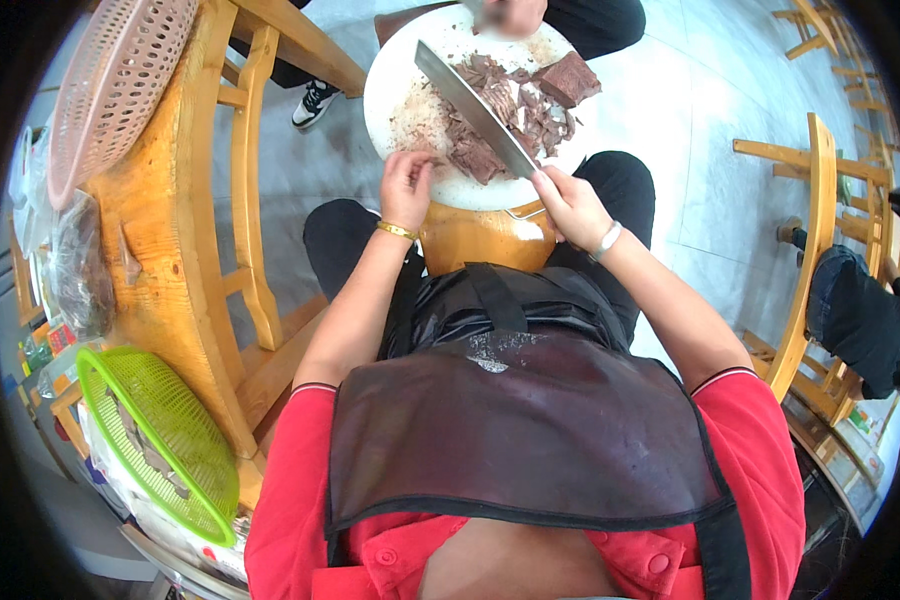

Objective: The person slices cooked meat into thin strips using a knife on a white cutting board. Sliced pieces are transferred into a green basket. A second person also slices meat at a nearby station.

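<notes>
My right hand (576, 206) grips the handle of a large rectangular-bladed knife (476, 105). Its blade slants up and left over a round white cutting board (390, 82). Sliced cooked brown meat (484, 154) lies under and beside the blade, with paler scraps among it. A thicker block of the meat (570, 79) rests at the board's right side. At the board's near left edge is my left hand (407, 187), fingers loosely bent close to crumbs; whether a scrap is between them is unclear. The board sits on a wooden support (487, 240) between my knees.
Another person's hand (521, 16), partly blurred, is at the board's far edge. On my left, a wooden table (150, 225) bears a pink perforated basket (120, 90) and a filled plastic bag (82, 262). A green basket (172, 420) holds dark slices. Wooden chairs (817, 225) stand right.
</notes>
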A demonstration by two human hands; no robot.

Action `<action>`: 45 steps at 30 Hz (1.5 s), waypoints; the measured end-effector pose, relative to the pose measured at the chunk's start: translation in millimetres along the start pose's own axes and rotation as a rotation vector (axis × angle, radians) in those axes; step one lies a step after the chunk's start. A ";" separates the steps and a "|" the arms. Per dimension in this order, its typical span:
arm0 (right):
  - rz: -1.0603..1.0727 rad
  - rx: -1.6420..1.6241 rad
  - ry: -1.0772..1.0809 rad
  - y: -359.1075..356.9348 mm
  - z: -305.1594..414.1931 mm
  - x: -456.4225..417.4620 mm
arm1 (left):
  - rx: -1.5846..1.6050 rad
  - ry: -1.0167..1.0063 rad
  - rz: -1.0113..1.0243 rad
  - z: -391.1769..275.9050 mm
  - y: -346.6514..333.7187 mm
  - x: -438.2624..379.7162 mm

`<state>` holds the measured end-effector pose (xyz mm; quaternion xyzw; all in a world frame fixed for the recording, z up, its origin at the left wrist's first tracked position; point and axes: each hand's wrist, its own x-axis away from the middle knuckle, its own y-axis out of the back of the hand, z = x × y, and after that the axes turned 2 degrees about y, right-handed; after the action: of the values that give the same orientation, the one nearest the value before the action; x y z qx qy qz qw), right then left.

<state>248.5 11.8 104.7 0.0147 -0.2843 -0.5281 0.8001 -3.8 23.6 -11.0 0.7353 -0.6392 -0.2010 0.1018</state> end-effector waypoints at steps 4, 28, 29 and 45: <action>-0.007 0.001 -0.072 10.3 -22.1 50.2 | -0.136 0.122 -0.059 3.2 15.4 -26.7; -0.261 -0.309 0.031 14.2 -93.2 112.1 | 0.365 0.501 0.215 -38.8 -3.6 -37.1; -0.270 -0.324 0.031 14.7 -94.5 112.6 | 0.497 0.621 0.233 -52.0 -8.4 -39.9; -0.284 -0.432 0.040 19.2 -103.5 119.6 | -0.665 -0.223 0.738 -65.0 -15.5 -48.2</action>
<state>346.8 -110.4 76.8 -0.1064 -0.1441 -0.6832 0.7079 32.9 66.4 49.0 0.3625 -0.7648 -0.4216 0.3255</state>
